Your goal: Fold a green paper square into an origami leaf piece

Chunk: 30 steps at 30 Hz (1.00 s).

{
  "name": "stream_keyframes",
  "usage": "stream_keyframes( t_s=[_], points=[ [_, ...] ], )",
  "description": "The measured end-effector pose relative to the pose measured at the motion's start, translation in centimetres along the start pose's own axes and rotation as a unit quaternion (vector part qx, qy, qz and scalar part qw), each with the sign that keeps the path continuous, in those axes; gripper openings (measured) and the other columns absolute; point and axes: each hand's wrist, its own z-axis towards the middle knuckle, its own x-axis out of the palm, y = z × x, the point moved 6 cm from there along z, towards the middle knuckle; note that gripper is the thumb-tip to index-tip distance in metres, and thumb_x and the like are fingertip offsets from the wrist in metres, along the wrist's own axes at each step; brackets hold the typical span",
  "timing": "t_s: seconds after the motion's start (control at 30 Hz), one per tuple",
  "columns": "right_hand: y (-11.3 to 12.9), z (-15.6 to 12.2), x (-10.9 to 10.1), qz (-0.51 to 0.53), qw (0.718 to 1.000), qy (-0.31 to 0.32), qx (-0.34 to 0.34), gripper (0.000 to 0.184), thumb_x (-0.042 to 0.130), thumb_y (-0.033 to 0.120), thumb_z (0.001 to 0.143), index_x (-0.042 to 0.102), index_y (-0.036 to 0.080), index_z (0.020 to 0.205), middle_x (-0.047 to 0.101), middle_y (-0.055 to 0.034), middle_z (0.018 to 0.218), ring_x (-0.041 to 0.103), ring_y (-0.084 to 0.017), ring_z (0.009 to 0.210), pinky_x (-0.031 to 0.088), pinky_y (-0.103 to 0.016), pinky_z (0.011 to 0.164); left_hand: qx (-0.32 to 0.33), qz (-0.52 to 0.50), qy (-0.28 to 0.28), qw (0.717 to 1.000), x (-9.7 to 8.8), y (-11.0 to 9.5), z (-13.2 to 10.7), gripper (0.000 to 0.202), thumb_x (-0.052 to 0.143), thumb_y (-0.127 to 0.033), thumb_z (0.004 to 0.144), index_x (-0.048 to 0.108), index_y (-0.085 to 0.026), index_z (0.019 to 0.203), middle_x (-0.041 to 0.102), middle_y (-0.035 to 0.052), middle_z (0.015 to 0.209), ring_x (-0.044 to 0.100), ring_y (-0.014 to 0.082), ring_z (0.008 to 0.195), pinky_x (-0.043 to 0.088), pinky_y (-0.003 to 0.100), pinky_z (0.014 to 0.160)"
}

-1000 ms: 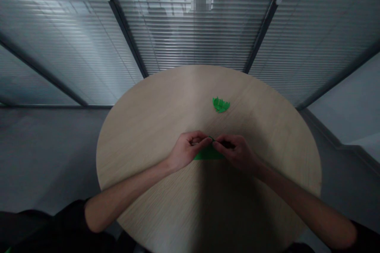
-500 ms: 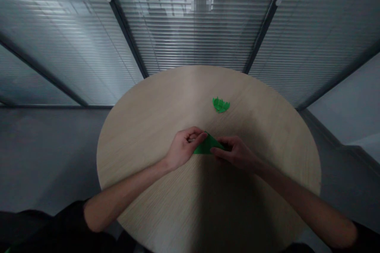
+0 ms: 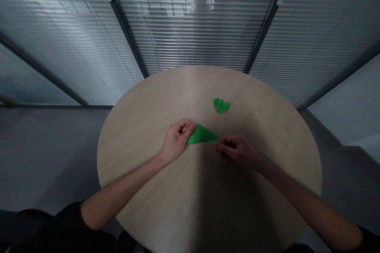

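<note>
On the left, my left hand (image 3: pixel 177 141) is closed in a pinch on the left corner of a green paper triangle (image 3: pixel 203 134), its fingers curled tightly around the paper. The triangle lies over the round wooden table (image 3: pixel 142 142), with its pointed end aimed toward my right. Farther across the tabletop sits a small folded green paper piece (image 3: pixel 221 105) with a jagged, leaf-like edge — well apart from both hands. My right hand (image 3: pixel 237 151) is loosely half-curled and holds nothing, its fingertips (image 3: pixel 217 147) just beside the triangle's tip, not touching it as far as I can see. Slatted blinds (image 3: pixel 192 19) stand behind the table.
</note>
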Motion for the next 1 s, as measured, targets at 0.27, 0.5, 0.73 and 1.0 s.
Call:
stream_keyframes(
  t_s=[0.27,0.5,0.73,1.0],
  points=[
    [0.5,0.3,0.0,0.064,0.998,-0.013,-0.025,0.049,0.081,0.046,0.078,0.068,0.017,0.115,0.07,-0.004,0.088,0.064,-0.012,0.059,0.052,-0.026,0.055,0.002,-0.022,0.048,0.999,0.8,-0.3,-0.2,0.035,0.069,-0.049,0.089,0.066,-0.015,0.08,0.048,-0.0045,0.058,0.039,0.009,0.051,0.029,0.021,0.048],
    [0.5,0.0,0.7,0.001,1.0,0.019,-0.019,0.031,0.077,0.047,0.082,0.069,0.017,0.082,0.064,-0.0006,0.068,0.058,-0.013,0.057,0.043,-0.025,0.053,0.006,-0.028,0.11,0.993,2.1,-0.8,-0.8,0.029,0.067,-0.043,0.091,0.065,-0.016,0.08,0.045,-0.0066,0.055,0.038,0.0087,0.049,0.029,0.02,0.046],
    [0.3,0.0,0.2,0.033,0.999,0.004,-0.014,0.033,0.076,0.05,0.082,0.068,0.018,0.077,0.067,-0.0015,0.066,0.059,-0.013,0.056,0.043,-0.025,0.055,0.02,-0.026,0.079,0.996,1.0,-0.7,-0.4,0.026,0.067,-0.039,0.092,0.066,-0.016,0.081,0.047,-0.0056,0.056,0.04,0.009,0.05,0.031,0.02,0.047],
    [0.8,-0.1,-0.1,0.042,0.999,0.034,-0.008,0.039,0.073,0.054,0.085,0.074,0.016,0.078,0.074,-0.0052,0.072,0.058,-0.012,0.057,0.044,-0.024,0.055,0.019,-0.016,0.068,0.997,0.8,-0.6,-0.3,0.029,0.068,-0.042,0.092,0.066,-0.015,0.081,0.046,-0.0053,0.057,0.039,0.009,0.051,0.029,0.021,0.048]
  ],
)
